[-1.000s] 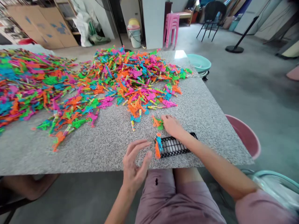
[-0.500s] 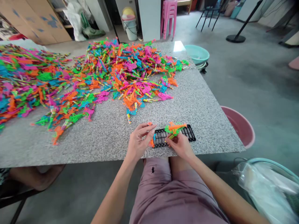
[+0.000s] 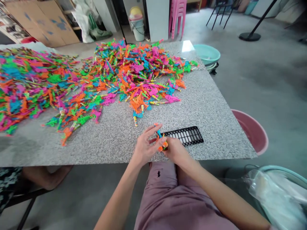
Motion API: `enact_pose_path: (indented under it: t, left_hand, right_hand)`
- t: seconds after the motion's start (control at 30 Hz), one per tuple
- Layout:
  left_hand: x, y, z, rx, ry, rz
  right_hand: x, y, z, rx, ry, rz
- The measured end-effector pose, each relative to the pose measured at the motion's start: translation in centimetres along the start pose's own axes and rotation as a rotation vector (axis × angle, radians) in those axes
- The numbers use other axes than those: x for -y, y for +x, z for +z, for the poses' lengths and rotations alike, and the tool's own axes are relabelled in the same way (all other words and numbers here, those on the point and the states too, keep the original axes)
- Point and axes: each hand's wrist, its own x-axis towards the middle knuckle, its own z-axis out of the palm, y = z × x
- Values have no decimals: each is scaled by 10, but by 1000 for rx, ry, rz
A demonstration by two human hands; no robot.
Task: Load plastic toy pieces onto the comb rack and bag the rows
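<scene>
My left hand (image 3: 144,147) is closed on small plastic toys (image 3: 158,132), blue and orange ones that look gun-shaped. Against it, my right hand (image 3: 177,149) has its fingers curled round more of these toys (image 3: 165,144), with orange round ends and some green and yellow showing. Fingers cover much of both bunches, and I cannot tell exactly where one ends and the other begins. A black plastic grid rack (image 3: 189,135) lies flat on the table under and beside my right hand, near the front edge.
Large heaps of bright plastic toys (image 3: 141,68) cover the far and left parts of the speckled stone table (image 3: 203,105). A pink basin (image 3: 261,137) and a basket's rim (image 3: 285,168) stand to the right. Another person's arm (image 3: 48,179) shows at lower left.
My right hand has moved left with its orange and green toys, from over the rack to my left hand. The rack shows more openly. The view has shifted slightly.
</scene>
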Motion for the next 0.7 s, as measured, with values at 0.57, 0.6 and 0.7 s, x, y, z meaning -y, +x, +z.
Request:
enact_pose_path:
  t: [0.57, 0.6, 0.7]
  left_hand:
    - [2, 8, -8, -133, 121, -8]
    - [3, 8, -9, -135, 119, -4]
    - [4, 9, -10, -133, 115, 13]
  right_hand:
    - [-71, 165, -97, -284, -539, -61]
    - [-79, 166, -98, -254, -542, -81]
    - [-100, 159, -107, -189, -567, -142]
